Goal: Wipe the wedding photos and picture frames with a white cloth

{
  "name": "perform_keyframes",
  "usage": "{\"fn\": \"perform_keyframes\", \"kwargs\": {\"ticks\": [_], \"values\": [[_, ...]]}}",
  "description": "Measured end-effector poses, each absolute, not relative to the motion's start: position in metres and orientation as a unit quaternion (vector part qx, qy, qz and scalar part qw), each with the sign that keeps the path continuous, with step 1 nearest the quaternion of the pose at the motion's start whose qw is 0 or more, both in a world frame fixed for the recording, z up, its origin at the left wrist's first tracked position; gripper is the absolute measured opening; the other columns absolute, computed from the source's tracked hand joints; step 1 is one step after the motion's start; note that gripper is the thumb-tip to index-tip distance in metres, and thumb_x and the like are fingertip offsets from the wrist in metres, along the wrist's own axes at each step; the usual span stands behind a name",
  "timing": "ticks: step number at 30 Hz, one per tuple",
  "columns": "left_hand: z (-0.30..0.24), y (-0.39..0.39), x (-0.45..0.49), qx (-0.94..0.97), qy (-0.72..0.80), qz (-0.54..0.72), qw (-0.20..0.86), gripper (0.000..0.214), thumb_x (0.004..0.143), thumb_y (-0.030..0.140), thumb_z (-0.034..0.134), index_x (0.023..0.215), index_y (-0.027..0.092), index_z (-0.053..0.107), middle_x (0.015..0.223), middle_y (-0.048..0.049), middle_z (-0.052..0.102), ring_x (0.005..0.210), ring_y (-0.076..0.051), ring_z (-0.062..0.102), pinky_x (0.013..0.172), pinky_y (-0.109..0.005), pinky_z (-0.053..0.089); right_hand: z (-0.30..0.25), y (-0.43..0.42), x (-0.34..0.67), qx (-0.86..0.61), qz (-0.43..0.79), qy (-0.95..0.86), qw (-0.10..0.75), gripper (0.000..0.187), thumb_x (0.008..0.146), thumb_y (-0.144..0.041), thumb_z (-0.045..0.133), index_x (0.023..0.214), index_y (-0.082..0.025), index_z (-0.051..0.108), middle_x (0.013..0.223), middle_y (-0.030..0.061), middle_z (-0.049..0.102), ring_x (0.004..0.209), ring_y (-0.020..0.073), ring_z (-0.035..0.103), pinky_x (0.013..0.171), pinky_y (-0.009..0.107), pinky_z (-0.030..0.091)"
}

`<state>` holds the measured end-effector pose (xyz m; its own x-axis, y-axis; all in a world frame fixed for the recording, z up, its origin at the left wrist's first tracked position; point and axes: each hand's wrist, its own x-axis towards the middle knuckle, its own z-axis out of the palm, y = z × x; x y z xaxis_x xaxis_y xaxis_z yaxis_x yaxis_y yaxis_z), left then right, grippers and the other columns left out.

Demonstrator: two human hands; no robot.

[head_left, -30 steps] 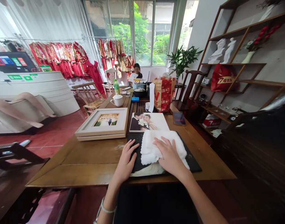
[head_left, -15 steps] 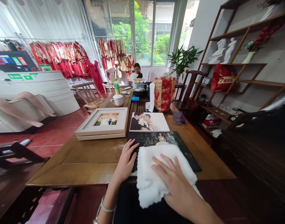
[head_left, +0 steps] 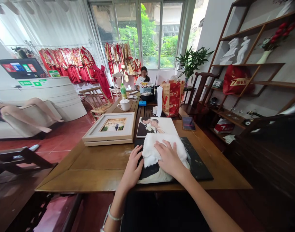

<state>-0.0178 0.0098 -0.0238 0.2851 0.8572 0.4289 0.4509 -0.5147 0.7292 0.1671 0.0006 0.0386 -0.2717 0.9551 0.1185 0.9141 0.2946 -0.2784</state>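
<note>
White fluffy cloth point(head_left: 148, 149) with a scalloped edge, slightly rumpled, spread across the far part of a dark rectangular photo panel point(head_left: 200, 167), panel lying flat, picture side up, near the bench's point(head_left: 99, 164) front edge, pale patch showing below the cloth.

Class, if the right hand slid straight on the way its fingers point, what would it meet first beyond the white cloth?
Probably the wedding photo panel, just past the white cloth under the right hand; depth is unclear, so it might pass over.

white towel point(head_left: 149, 150): fluffy matt cloth. dark photo panel point(head_left: 200, 165): smooth. desk point(head_left: 96, 175): wood, slight gloss. picture frame point(head_left: 109, 141): pale, matt.
</note>
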Motion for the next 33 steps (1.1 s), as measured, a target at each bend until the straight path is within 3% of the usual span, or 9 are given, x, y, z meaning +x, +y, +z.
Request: {"fn": "perform_keyframes", "kwargs": {"ticks": [10,16,24,29,33], "values": [[-0.021,0.008,-0.015,0.757,0.447,0.412,0.242,0.035,0.090,0.018,0.041,0.122,0.024,0.055,0.143,-0.0086,0.042,0.138,-0.023,0.027,0.113,-0.051,0.021,0.018,-0.089,0.179,-0.553,0.092,-0.816,0.140,0.075,0.055,-0.007,0.044,0.128,-0.025,0.045,0.148,0.0003,0.035,0.137,0.0294,0.013,0.107,0.062,-0.002],[-0.018,0.007,-0.015,0.751,0.450,0.408,0.261,0.038,0.091,0.020,0.039,0.127,0.024,0.050,0.145,-0.0077,0.039,0.139,-0.022,0.025,0.114,-0.048,0.019,0.027,-0.066,0.179,-0.551,0.100,-0.816,0.144,0.070,0.055,-0.005,0.044,0.123,-0.024,0.049,0.144,0.0023,0.042,0.134,0.0302,0.020,0.106,0.063,0.007],[-0.012,0.003,-0.012,0.707,0.481,0.410,0.316,0.051,0.096,0.043,0.029,0.142,0.021,0.029,0.155,-0.0071,0.021,0.143,-0.020,0.013,0.117,-0.042,0.009,0.037,0.007,0.157,-0.579,0.065,-0.802,0.131,0.062,0.067,-0.009,0.049,0.127,-0.020,0.047,0.141,0.0082,0.045,0.129,0.0345,0.028,0.100,0.069,0.015],[-0.010,0.001,-0.010,0.689,0.488,0.419,0.333,0.060,0.095,0.049,0.027,0.147,0.022,0.015,0.157,-0.0066,0.012,0.144,-0.020,0.009,0.117,-0.041,0.009,0.034,-0.003,0.148,-0.583,0.049,-0.799,0.136,0.061,0.067,-0.011,0.051,0.127,-0.019,0.047,0.143,0.0100,0.042,0.131,0.0365,0.024,0.101,0.069,0.010],[-0.005,-0.002,-0.009,0.673,0.495,0.428,0.345,0.061,0.095,0.051,0.024,0.147,0.021,0.013,0.157,-0.0065,0.011,0.144,-0.020,0.008,0.117,-0.040,0.009,0.026,-0.047,0.151,-0.552,0.051,-0.821,0.138,0.067,0.063,-0.009,0.049,0.128,-0.019,0.045,0.145,0.0090,0.038,0.134,0.0342,0.019,0.105,0.065,0.005]]}}
